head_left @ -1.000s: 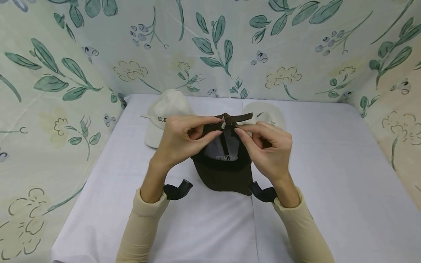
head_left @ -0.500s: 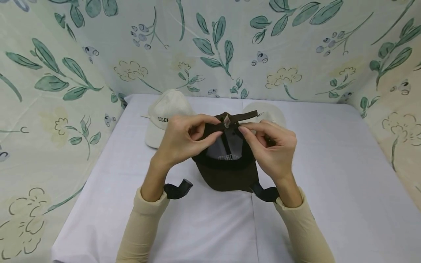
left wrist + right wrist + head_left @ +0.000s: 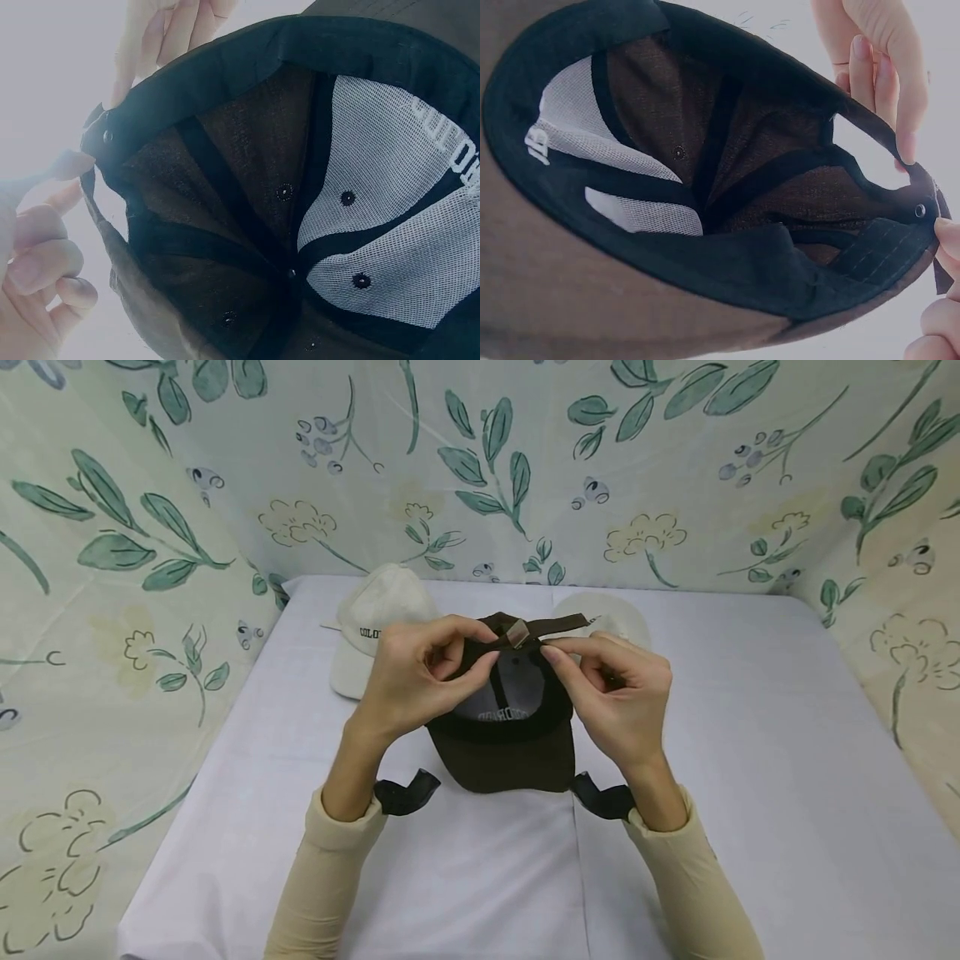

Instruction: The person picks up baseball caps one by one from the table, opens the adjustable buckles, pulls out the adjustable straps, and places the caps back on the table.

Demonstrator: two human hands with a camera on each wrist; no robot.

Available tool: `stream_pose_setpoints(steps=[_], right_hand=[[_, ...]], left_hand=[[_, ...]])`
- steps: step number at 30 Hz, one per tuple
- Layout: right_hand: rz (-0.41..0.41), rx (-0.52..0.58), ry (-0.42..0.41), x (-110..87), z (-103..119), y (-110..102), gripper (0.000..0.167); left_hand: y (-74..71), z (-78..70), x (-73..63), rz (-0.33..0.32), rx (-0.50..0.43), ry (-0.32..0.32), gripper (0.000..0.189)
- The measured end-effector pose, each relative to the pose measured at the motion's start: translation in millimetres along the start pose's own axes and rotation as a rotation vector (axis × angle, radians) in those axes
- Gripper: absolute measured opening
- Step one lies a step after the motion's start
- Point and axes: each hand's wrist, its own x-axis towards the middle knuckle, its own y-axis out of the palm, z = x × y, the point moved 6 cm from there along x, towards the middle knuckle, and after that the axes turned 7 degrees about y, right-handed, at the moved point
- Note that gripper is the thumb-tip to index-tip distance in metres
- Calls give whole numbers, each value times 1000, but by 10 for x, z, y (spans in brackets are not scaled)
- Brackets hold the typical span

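A dark brown baseball cap [image 3: 498, 760] hangs tilted between both hands in the head view, brim toward me, its inside and reversed white lettering showing. My left hand [image 3: 416, 672] pinches the back strap left of the small metal buckle [image 3: 517, 633]. My right hand [image 3: 618, 689] pinches the cap's back edge right of the buckle, thumb against forefinger. From the buckle the strap's loose tail [image 3: 561, 626] sticks out to the right, above the right fingertips. In the right wrist view an eyelet [image 3: 920, 211] shows close to the right hand's fingertips. White mesh [image 3: 367, 150] lines the front panels.
A white cap [image 3: 386, 606] with dark lettering stands at the back left, partly behind the left hand. Another white cap [image 3: 626, 617] lies behind the right hand. White cloth [image 3: 780, 752] covers the table; a floral curtain [image 3: 555, 468] closes off the back and sides.
The buckle has turned so that its flat face shows. The strap's tail reaches slightly farther right than a second ago. The brim swung right, then back left; both hands keep their pinch.
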Motion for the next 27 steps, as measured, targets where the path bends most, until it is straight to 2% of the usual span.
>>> stream_pose_setpoints(steps=[4, 10, 15, 19, 22, 27], right_hand=[[-4, -20, 2, 1, -5, 6, 2], [-8, -32, 1, 3, -23, 13, 2], [-32, -57, -27, -11, -25, 19, 19], [-69, -80, -38, -31, -15, 19, 18], [-61, -72, -61, -51, 15, 39, 13], [-10, -37, -120, -78, 76, 115, 3]], left_hand=[[-1, -12, 2, 1, 30, 13, 10], [-11, -41, -2, 2, 99, 42, 7], [-23, -91, 1, 0, 194, 90, 5], [-4, -108, 8, 6, 243, 108, 4], [3, -105, 11, 0, 203, 95, 3], [-25, -121, 8, -36, 50, 59, 4]])
